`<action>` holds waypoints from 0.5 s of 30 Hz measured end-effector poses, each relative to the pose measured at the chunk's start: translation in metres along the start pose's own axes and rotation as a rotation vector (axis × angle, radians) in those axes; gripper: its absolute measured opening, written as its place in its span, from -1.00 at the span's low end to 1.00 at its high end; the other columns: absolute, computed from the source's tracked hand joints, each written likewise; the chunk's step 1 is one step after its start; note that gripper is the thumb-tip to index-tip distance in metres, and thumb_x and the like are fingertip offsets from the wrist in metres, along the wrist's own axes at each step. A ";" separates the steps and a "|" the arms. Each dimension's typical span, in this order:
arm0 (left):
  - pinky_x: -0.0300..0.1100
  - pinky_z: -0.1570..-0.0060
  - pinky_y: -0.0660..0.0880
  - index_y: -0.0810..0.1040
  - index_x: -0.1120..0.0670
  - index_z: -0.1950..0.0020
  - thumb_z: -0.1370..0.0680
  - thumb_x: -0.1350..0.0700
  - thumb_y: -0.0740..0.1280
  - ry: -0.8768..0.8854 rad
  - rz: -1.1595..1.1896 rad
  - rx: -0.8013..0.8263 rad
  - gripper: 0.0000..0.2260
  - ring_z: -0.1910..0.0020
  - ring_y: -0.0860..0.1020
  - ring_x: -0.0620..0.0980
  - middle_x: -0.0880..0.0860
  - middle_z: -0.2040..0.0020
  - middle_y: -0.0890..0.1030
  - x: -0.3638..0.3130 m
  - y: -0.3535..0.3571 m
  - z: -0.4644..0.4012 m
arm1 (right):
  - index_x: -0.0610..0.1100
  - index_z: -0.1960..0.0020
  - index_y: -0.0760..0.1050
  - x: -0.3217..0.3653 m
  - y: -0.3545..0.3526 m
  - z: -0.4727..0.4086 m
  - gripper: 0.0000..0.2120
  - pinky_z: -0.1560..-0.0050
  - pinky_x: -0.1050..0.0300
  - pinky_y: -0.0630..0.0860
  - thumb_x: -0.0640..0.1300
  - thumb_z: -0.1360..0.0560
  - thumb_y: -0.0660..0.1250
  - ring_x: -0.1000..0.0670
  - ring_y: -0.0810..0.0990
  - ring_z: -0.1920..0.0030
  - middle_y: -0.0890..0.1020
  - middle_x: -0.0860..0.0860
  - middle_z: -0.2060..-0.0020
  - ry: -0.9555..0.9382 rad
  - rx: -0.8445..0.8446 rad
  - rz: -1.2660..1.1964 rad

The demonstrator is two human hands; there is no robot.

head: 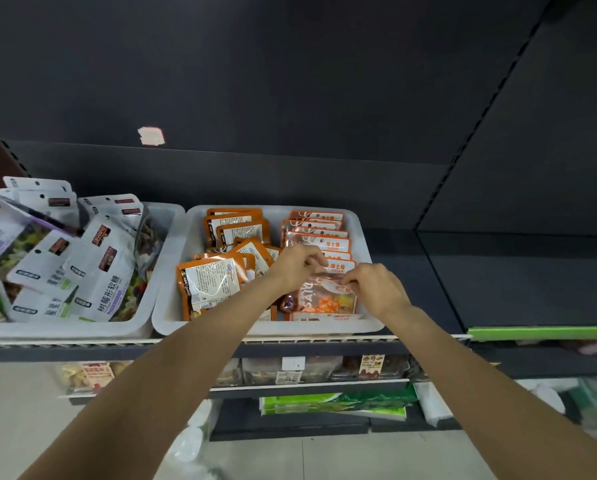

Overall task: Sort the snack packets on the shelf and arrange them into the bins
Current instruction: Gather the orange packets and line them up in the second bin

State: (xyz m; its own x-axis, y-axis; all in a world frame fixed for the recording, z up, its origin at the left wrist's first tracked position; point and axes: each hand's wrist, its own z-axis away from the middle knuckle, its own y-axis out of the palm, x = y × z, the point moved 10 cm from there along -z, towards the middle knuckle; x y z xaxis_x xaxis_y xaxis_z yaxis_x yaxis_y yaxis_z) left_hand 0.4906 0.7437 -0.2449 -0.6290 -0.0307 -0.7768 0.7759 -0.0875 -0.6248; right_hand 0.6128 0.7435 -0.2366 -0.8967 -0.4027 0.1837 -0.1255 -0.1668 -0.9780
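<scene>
Grip: left hand (298, 266) and right hand (375, 289) both pinch the top edge of one orange packet (328, 299), fingers curled; the fingertips meet at its top strip, blurred, so exact contact is hard to read.
Packet: stands near-upright at the front right of the white bin (359, 221), clear window showing orange pieces; its upper part is hidden by the hands, its foot cut off by the bin's front wall.
Bin, right row: sugar packs (319, 237) stacked upright behind the held packet, toward the bin's back wall; only their top strips show.
Bin, left side: orange packs (236, 228) at the back, looser tilted ones further forward; label pack (210, 284) at front left shows its printed back, text too small to read.
Bin, front: one more pack lies along the front wall under the held packet, mostly hidden.
Left of bin: second bin (167, 216) touching it, piled with white-purple pouches (96, 271), jumbled, cut off by the frame's left edge.
Under bin: shelf (390, 348) edge with price rail; lower shelves hold boxed snacks and green packs, blurry, partly hidden by the forearms.
Right of bin: bare dark shelf, green strip (543, 332) at its front edge.
Above bin: dark back panel with a pale tape scrap (150, 136).
</scene>
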 end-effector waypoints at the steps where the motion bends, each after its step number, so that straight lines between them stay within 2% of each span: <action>1: -0.23 -0.14 0.46 0.54 0.10 -0.19 -0.60 0.24 0.23 -0.015 0.016 -0.014 -0.79 -0.22 0.52 0.01 0.09 -0.22 0.56 0.007 -0.001 0.002 | -0.04 -0.22 0.55 0.001 0.001 0.000 -0.75 -0.06 0.08 0.53 -0.16 -0.57 0.26 -0.06 0.57 -0.08 0.58 -0.04 -0.15 -0.008 -0.001 0.006; 3: -0.11 -0.23 0.47 0.42 0.06 -0.35 -0.62 0.14 0.21 -0.038 0.099 -0.040 -0.71 -0.30 0.46 0.04 0.07 -0.35 0.46 0.018 0.000 0.010 | -0.06 -0.27 0.50 -0.004 -0.003 -0.001 -0.72 -0.12 0.10 0.50 -0.16 -0.58 0.25 -0.04 0.51 -0.17 0.51 -0.02 -0.20 -0.014 -0.041 -0.065; 5: 0.04 -0.28 0.44 0.29 0.02 -0.45 -0.61 0.03 0.21 -0.078 0.161 -0.052 -0.60 -0.37 0.39 0.07 0.05 -0.44 0.35 0.026 0.001 0.014 | -0.06 -0.40 0.34 -0.012 -0.006 -0.005 -0.57 -0.24 0.08 0.42 -0.12 -0.55 0.29 -0.02 0.38 -0.32 0.39 0.00 -0.31 -0.005 -0.043 -0.216; 7: 0.07 -0.31 0.41 0.21 -0.02 -0.48 -0.58 -0.03 0.26 -0.118 0.210 -0.015 -0.50 -0.39 0.36 0.07 0.03 -0.46 0.31 0.036 0.002 0.013 | -0.03 -0.50 0.16 -0.014 0.001 -0.011 -0.38 -0.33 0.03 0.36 -0.07 -0.52 0.34 -0.01 0.28 -0.40 0.27 0.03 -0.42 -0.001 0.059 -0.296; 9: 0.06 -0.31 0.40 0.17 -0.05 -0.50 -0.55 -0.08 0.29 -0.169 0.205 0.080 -0.44 -0.38 0.38 0.06 0.02 -0.45 0.33 0.044 0.009 0.015 | 0.01 -0.52 0.07 -0.012 0.012 -0.017 -0.31 -0.35 -0.01 0.37 -0.03 -0.51 0.35 -0.01 0.28 -0.42 0.22 0.05 -0.46 0.003 0.157 -0.271; 12: 0.00 -0.30 0.42 0.19 -0.03 -0.50 -0.57 -0.04 0.28 -0.129 0.089 0.134 -0.47 -0.36 0.42 0.05 0.03 -0.41 0.40 0.038 0.011 0.018 | 0.01 -0.49 0.18 -0.001 0.016 -0.025 -0.41 -0.33 -0.02 0.39 -0.05 -0.53 0.32 -0.03 0.34 -0.38 0.31 0.03 -0.43 -0.032 0.161 -0.150; 15: -0.15 -0.23 0.42 0.32 0.01 -0.42 -0.59 0.04 0.27 -0.057 -0.024 -0.065 -0.59 -0.31 0.46 0.03 0.03 -0.37 0.44 0.026 -0.024 0.022 | 0.01 -0.45 0.26 0.021 0.009 -0.029 -0.48 -0.33 0.00 0.39 -0.11 -0.52 0.32 -0.01 0.35 -0.37 0.35 0.02 -0.40 -0.080 0.071 -0.327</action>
State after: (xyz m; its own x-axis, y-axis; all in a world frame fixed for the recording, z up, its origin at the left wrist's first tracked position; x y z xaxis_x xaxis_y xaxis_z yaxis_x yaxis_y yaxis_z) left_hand 0.4544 0.7228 -0.2488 -0.6477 -0.0866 -0.7569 0.7609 -0.0239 -0.6484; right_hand 0.5802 0.7597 -0.2446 -0.7774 -0.3867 0.4961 -0.3682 -0.3598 -0.8573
